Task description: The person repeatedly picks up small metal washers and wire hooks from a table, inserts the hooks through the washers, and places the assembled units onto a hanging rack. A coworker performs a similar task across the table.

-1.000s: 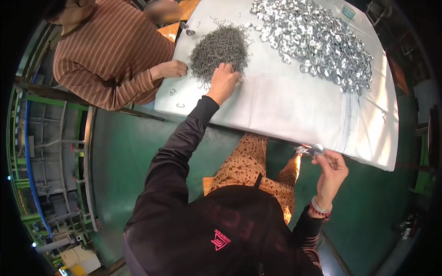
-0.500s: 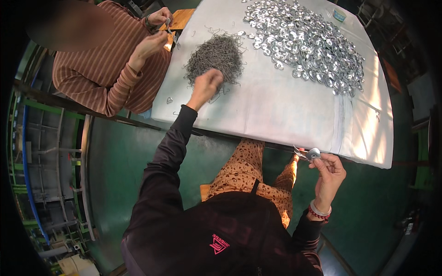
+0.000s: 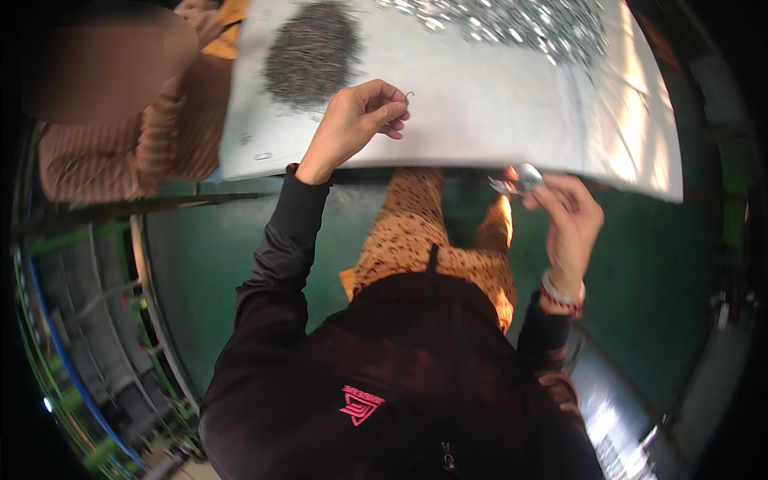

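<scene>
A smooth green floor spreads beneath everything, and over it stands the broad surface, wrapped in pale, matte sheeting, its near edge curving across in front of the person's legs. At its left edge sits a co-worker in a ribbed, striped brown sweater. A heap of shiny, rounded metal pieces lies along the far side, cut off by the upper border; a wide stretch of sheeting gives room between it and the near edge. Left of it is a dense, bristly pile of dark wire, blurred. The two hands are well apart: the left hand is above the surface, fingertips closed on a thin, curved wire hook; the right hand, by the near edge, pinches a glossy rounded metal piece with slim prongs pointing left.
</scene>
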Demonstrator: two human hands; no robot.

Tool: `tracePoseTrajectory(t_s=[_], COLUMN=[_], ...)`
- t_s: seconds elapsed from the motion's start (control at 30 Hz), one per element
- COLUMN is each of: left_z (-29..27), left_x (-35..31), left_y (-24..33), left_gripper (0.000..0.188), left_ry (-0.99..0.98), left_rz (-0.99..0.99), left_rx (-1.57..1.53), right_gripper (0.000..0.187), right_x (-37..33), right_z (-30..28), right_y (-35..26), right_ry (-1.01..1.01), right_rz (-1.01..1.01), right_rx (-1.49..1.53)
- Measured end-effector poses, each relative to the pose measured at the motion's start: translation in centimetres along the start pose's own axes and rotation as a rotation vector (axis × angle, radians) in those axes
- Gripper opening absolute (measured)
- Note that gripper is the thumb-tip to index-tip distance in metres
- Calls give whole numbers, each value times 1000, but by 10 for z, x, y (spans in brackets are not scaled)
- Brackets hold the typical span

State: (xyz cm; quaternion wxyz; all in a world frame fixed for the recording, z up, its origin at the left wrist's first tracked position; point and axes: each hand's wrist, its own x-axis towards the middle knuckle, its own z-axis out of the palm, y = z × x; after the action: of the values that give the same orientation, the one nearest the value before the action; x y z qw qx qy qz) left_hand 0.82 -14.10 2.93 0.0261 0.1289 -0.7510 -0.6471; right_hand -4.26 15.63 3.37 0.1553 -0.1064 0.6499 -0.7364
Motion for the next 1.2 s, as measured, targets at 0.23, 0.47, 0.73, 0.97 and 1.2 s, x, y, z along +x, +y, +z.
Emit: tracePoseTrajectory(t_s=[0.23,0.47,0.73,0.97,1.2], left_z=[98,104,105,115,127], left_x=[-6,8,12,-2,-4], left_y=[22,5,-19,-16,-27], left_gripper=[11,13,13,15,12], left_ry=[-475,-431,-402,-293,-230], left_rz=[-57,-105,2,27,19], left_rx=[-367,-230,-248,-125,-364], right_gripper=[15,14,12,16,35], right_x=[2,2,9,74,267], right_z=[2,2,10,-55,-93], right_y=[15,27,30,24,64], right_ry=[4,2,-64,44,214], right_rz=[44,36,110,43,75], right_rx=[62,96,-35,-111,-589])
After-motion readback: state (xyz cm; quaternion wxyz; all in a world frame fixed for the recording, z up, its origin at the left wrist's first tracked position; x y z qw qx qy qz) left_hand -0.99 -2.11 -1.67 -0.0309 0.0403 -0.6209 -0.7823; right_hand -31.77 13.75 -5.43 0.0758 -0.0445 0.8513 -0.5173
